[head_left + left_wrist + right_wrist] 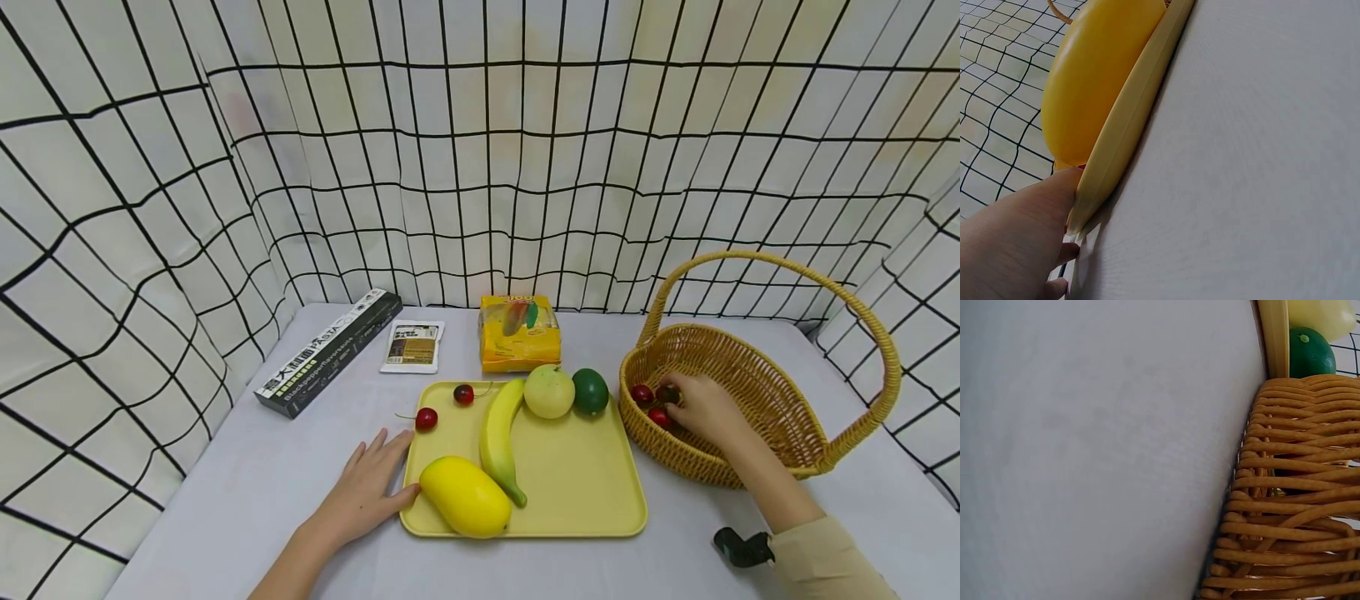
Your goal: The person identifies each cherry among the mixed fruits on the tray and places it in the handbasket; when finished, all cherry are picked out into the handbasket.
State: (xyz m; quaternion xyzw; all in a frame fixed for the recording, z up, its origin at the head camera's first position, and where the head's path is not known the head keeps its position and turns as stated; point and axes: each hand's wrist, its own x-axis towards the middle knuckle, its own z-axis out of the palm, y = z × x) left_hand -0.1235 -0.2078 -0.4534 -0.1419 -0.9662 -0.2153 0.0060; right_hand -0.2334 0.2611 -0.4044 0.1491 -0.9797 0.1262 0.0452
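Note:
My left hand (369, 482) rests at the left edge of a yellow tray (577, 479), fingers spread, thumb touching the rim. Nearest to it on the tray is a yellow mango (467, 497). A banana (498, 442), a pale green round fruit (549, 392), a dark green lime-like fruit (591, 392) and two cherries, one red (426, 419) and one darker (463, 395), also lie there. Inside a wicker basket (757, 358), my right hand (707, 407) pinches a dark cherry (666, 393), partly covered by the fingers. Red cherries (641, 394) sit beside it. The right wrist view does not show the hand.
Behind the tray stand a yellow package (520, 333), a small white-and-brown sachet (412, 347) and a long black pasta box (330, 352). The basket's tall handle (862, 312) arches over its opening. White grid-patterned cloth walls enclose the table.

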